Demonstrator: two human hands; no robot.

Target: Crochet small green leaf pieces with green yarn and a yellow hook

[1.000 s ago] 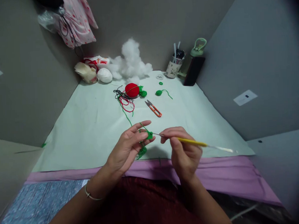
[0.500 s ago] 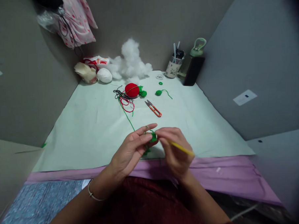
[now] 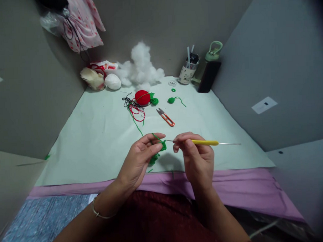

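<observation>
My left hand (image 3: 140, 158) pinches a small green crochet piece (image 3: 162, 146), with green yarn looped over the forefinger and trailing away across the table. My right hand (image 3: 196, 158) grips a yellow-handled crochet hook (image 3: 205, 142) held level, its metal tip poked into the green piece. Both hands hover above the near edge of the pale green table mat (image 3: 98, 138).
Farther back lie orange thread snips (image 3: 166, 117), a red crocheted ball with green leaves (image 3: 143, 97), tangled red and black threads (image 3: 134, 108), a small green yarn bit (image 3: 172, 100), white stuffing (image 3: 141, 66), a cup of tools (image 3: 187, 71) and a green bottle (image 3: 211, 61).
My right hand drew the hook in toward the green piece, tilting it down, then pulled back out and levelled it. My left hand stayed put on the piece.
</observation>
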